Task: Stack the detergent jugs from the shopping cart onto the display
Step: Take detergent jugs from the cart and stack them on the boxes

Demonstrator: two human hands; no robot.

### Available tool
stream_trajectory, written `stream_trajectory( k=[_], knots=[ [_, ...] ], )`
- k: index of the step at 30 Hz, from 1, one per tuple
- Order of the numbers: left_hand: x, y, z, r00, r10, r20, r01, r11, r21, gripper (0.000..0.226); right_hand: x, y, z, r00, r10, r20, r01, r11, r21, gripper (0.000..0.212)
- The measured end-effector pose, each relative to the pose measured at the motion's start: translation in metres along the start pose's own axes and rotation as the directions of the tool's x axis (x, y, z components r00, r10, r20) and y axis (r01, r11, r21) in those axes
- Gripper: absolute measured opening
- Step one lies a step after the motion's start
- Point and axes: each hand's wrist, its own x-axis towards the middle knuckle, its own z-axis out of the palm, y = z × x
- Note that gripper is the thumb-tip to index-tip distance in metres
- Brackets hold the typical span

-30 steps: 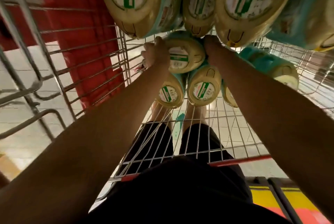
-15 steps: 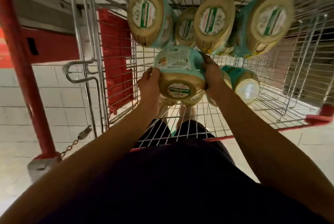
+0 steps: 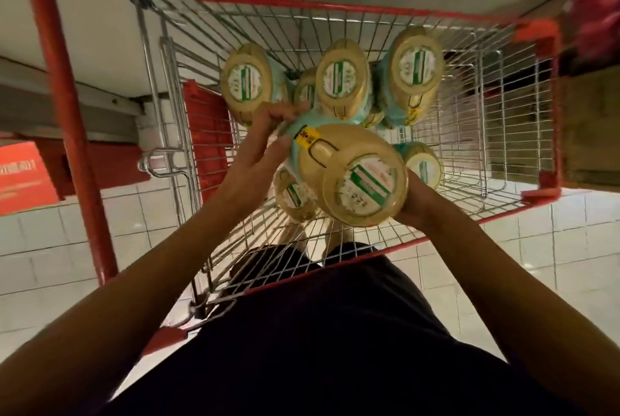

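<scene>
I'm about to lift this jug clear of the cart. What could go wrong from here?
1. The jug is tilted and held only between the left hand on its side and the right hand at its end, so it might slip.
2. The other jugs lie loosely piled in the cart and may roll.
3. The jug could catch on the cart's near rim.

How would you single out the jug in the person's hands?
Find the red-rimmed wire shopping cart. Over its near half, between the left hand and right hand, is the held jug. Unlike the other jugs lying in the basket, it alone is gripped on both sides and sits nearest the camera.
</scene>
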Motion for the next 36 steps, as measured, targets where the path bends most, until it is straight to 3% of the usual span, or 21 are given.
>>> stream_trajectory(
  k=[3, 5, 8, 12, 15, 19, 25, 29, 36],
  knots=[
    [0.01, 0.014, 0.003, 0.975, 0.092, 0.203, -0.104, 0.993, 0.048, 0.057, -0.03, -0.001, 0.003, 0.979, 0.008, 0.205, -0.008, 1.0, 0.0, 0.039],
    [0.017, 0.022, 0.007, 0.983, 0.01, 0.185, -0.018, 0.999, 0.042, 0.072, -0.036, 0.006, -0.005, 0.982, 0.014, 0.187, -0.021, 0.999, 0.035, 0.01],
    [0.024, 0.03, 0.023, 0.983, -0.165, 0.084, 0.166, 0.986, -0.016, 0.057, -0.047, 0.015, -0.012, 0.991, 0.023, 0.134, -0.028, 0.999, 0.032, 0.025],
    [0.023, 0.026, 0.063, 0.916, -0.397, 0.066, 0.402, 0.909, -0.113, 0.07, -0.061, 0.026, -0.01, 0.978, -0.101, -0.182, 0.126, 0.983, 0.133, 0.023],
    [0.01, 0.019, 0.097, 0.865, -0.5, 0.051, 0.501, 0.851, -0.155, 0.077, -0.071, 0.042, -0.014, 0.894, -0.149, -0.423, 0.304, 0.895, 0.326, 0.034],
    [-0.002, 0.018, 0.147, 0.818, -0.575, -0.022, 0.572, 0.816, -0.077, 0.072, -0.098, 0.072, -0.033, 0.793, -0.196, -0.576, 0.456, 0.819, 0.349, 0.054],
    [-0.027, 0.032, 0.233, 0.841, -0.523, 0.134, 0.514, 0.852, 0.098, 0.063, -0.166, 0.105, -0.095, 0.67, -0.299, -0.679, 0.563, 0.801, 0.203, 0.071],
    [-0.046, 0.04, 0.303, 0.84, -0.484, 0.244, 0.466, 0.875, 0.13, 0.072, -0.22, 0.128, -0.147, 0.651, -0.332, -0.683, 0.617, 0.756, 0.22, 0.061],
    [-0.088, 0.038, 0.436, 0.785, -0.486, 0.385, 0.462, 0.873, 0.158, 0.066, -0.305, 0.181, -0.24, 0.628, -0.329, -0.706, 0.672, 0.686, 0.278, 0.056]
  ],
)
